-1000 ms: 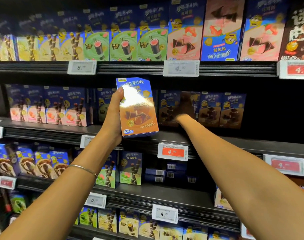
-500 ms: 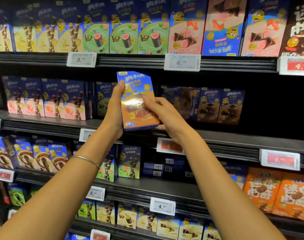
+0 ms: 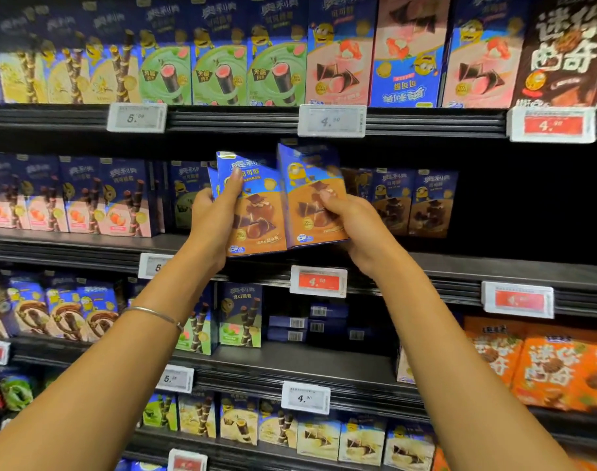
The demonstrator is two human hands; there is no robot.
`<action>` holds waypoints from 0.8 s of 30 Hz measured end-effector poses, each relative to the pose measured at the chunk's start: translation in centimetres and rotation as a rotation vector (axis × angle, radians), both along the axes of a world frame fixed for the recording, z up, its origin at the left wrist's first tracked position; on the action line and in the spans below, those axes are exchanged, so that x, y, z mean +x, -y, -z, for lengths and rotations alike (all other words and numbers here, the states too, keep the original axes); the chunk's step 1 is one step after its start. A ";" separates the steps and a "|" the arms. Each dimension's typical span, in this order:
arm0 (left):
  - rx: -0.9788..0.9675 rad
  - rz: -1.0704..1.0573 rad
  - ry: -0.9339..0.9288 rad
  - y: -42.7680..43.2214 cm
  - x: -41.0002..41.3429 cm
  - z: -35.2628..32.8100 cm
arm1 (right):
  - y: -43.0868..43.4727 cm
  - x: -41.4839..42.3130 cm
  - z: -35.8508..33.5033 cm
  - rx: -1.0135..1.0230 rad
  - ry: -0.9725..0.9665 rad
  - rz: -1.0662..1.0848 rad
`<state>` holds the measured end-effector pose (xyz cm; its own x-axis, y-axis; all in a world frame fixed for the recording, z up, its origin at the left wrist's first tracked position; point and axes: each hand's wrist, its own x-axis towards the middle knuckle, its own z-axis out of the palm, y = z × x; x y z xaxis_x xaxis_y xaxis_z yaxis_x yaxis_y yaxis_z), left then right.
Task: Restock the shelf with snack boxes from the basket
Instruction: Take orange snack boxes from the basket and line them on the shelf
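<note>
The left hand [image 3: 212, 219] is gripping a brown snack box [image 3: 260, 212], thumb across its front. The right hand [image 3: 358, 226] is pinching a second box [image 3: 310, 183] just beside it.

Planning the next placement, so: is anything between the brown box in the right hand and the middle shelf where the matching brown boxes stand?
Nothing visible does. The right hand grips its brown box just in front of the middle shelf, left of the matching row. The slot directly behind it is hidden.
</note>
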<state>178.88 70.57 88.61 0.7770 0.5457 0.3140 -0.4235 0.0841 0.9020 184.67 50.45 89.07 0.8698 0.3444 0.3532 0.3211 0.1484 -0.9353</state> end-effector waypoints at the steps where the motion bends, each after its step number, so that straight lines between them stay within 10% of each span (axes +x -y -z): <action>1: 0.002 0.001 -0.003 0.1 0.1 0.0 | 1.0 0.8 -0.1 0.014 -0.012 0.056; 12: 0.015 -0.030 -0.003 2.3 1.5 -0.8 | 5.5 7.8 1.7 -0.348 0.005 0.608; 24: 0.032 -0.008 0.006 3.4 2.1 -1.0 | 5.4 11.3 0.8 -0.652 0.003 0.558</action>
